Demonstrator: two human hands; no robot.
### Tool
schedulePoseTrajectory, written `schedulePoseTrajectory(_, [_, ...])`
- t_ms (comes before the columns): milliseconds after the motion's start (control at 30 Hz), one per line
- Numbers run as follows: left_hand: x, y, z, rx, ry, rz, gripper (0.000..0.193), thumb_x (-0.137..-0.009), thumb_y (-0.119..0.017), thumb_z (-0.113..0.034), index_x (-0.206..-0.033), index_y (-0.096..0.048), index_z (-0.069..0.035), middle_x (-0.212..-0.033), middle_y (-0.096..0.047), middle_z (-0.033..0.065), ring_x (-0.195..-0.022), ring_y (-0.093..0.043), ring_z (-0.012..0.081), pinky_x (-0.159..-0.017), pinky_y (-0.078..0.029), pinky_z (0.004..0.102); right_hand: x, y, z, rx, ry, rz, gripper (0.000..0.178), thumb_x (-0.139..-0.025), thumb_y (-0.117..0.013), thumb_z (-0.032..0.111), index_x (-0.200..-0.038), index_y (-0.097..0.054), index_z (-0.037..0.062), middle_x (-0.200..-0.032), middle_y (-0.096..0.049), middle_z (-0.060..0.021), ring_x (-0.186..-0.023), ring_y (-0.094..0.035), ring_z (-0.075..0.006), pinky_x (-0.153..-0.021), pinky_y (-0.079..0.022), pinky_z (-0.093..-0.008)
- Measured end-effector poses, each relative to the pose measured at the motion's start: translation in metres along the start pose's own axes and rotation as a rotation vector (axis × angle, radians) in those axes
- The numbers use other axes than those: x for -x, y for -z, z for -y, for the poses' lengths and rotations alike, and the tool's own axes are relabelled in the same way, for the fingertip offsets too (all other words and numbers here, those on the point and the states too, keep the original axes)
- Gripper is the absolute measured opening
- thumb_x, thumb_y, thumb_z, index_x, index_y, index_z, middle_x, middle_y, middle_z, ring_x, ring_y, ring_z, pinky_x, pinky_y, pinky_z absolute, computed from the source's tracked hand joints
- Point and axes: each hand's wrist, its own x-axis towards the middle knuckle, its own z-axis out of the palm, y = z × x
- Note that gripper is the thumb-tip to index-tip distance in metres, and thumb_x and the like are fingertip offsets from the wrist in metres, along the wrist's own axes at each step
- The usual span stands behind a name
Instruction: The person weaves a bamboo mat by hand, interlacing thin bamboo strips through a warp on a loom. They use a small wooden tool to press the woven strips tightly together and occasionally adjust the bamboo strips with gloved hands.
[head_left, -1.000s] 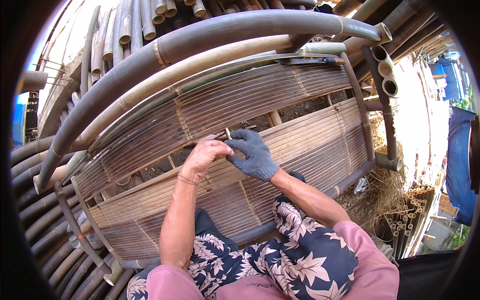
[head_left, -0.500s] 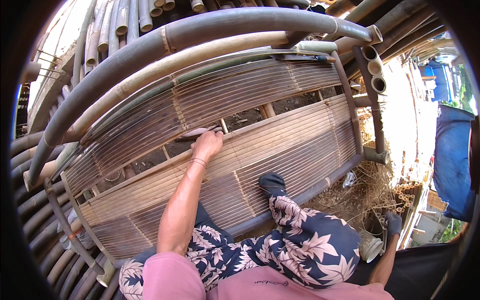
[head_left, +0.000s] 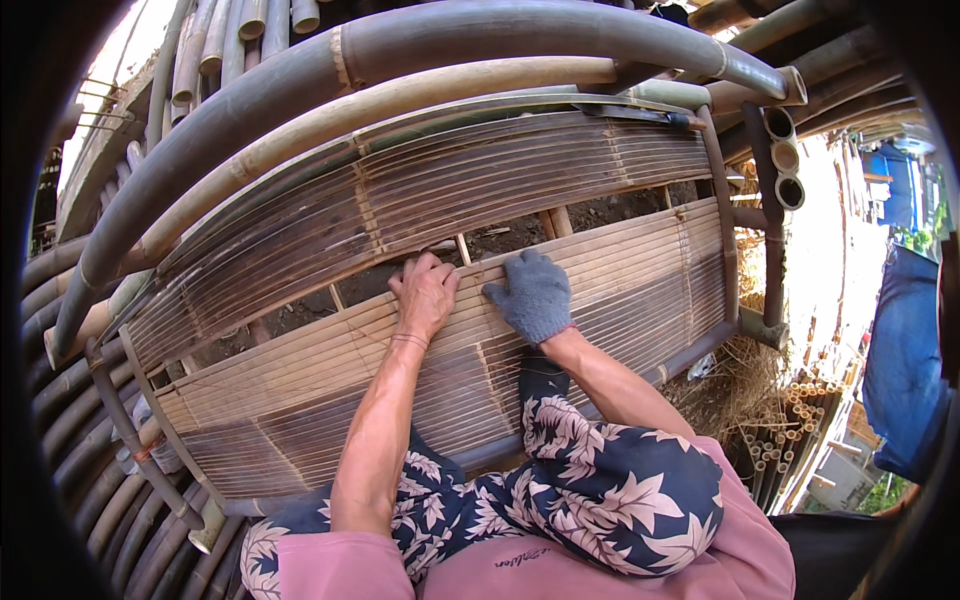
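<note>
Bamboo surrounds me on nearly every side, and closest to me are my pink shirt (head_left: 350, 565) and dark, leaf-patterned trousers (head_left: 600, 490). Just past my knees lies the near slatted panel (head_left: 640, 255), set in a long bamboo frame (head_left: 722, 190), and both my hands are at its far edge. My bare left hand (head_left: 424, 295), with thin bands (head_left: 408, 340) at the wrist, bends its fingers over that edge; their tips are hidden, so I cannot tell whether they close on anything. My right hand (head_left: 532, 293), in a grey glove, rests palm down on the slats, thumb apart from the fingers. Beyond my knuckles a gap shows dark soil, with a pale strip (head_left: 463, 250) crossing it. Then comes the far slatted panel (head_left: 470, 190), with a dark-handled knife (head_left: 640, 114) lying along its top right. Past that arches a thick bamboo pole (head_left: 540, 35), with cut poles (head_left: 240, 45) stacked behind.
</note>
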Motion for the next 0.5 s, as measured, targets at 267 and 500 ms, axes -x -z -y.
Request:
schedulePoseTrajectory(267, [-0.004, 0.002, -0.001, -0.132, 0.091, 0.203, 0.032, -0.099, -0.054, -0.032, -0.120, -0.065, -0.011, -0.118, -0.061, 0.0099, -0.119, -0.050, 0.0363, -0.101, -0.029, 0.0588, -0.020, 0.034, -0.022, -0.544, -0.338, 0.772, 0.044, -0.092, -0.058, 0.040, -0.093, -0.069, -0.0026, -0.091, -0.072, -0.0203, -0.084, -0.069, -0.0345, -0.076, -0.053, -0.0426])
schedulePoseTrajectory(500, [-0.012, 0.010, -0.009, -0.095, 0.133, 0.331, 0.037, -0.102, -0.048, -0.031, -0.131, -0.059, -0.011, -0.120, -0.067, 0.0142, -0.124, -0.051, 0.0375, -0.105, -0.024, 0.0673, -0.046, 0.094, -0.029, -1.518, -0.219, 0.246, 0.039, -0.094, -0.062, 0.032, -0.097, -0.072, -0.0051, -0.101, -0.072, -0.0145, -0.071, -0.058, -0.0105, -0.066, -0.048, -0.0285])
